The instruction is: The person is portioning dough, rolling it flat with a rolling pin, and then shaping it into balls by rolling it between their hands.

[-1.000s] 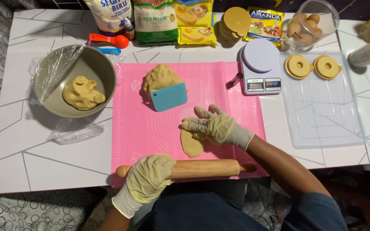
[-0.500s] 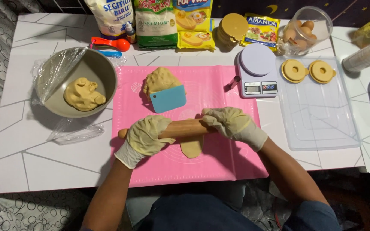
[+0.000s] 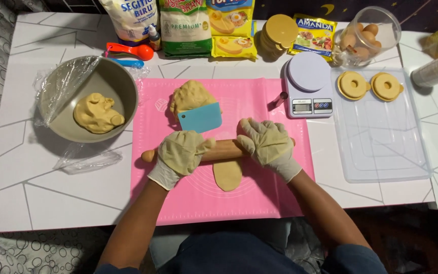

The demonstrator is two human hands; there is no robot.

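Note:
Both my gloved hands press down on a wooden rolling pin [image 3: 224,150] lying across a pink silicone mat [image 3: 188,203]. My left hand [image 3: 181,153] covers its left part, my right hand [image 3: 265,142] its right part. Under the pin and toward me lies a flattened oval of yellow dough [image 3: 227,175]. Farther up the mat sits a lump of dough [image 3: 191,95] with a light blue scraper [image 3: 200,117] leaning on it.
A grey bowl [image 3: 112,81] with more dough and loose plastic wrap stands at the left. A kitchen scale [image 3: 307,86], a clear tray [image 3: 386,147] with two ring-shaped dough pieces, a jar of eggs [image 3: 368,35] and ingredient bags [image 3: 181,25] line the back.
My right hand left the dough piece and joined my left on the rolling pin. The pin moved away from me, from the mat's near edge onto the dough, which now looks longer.

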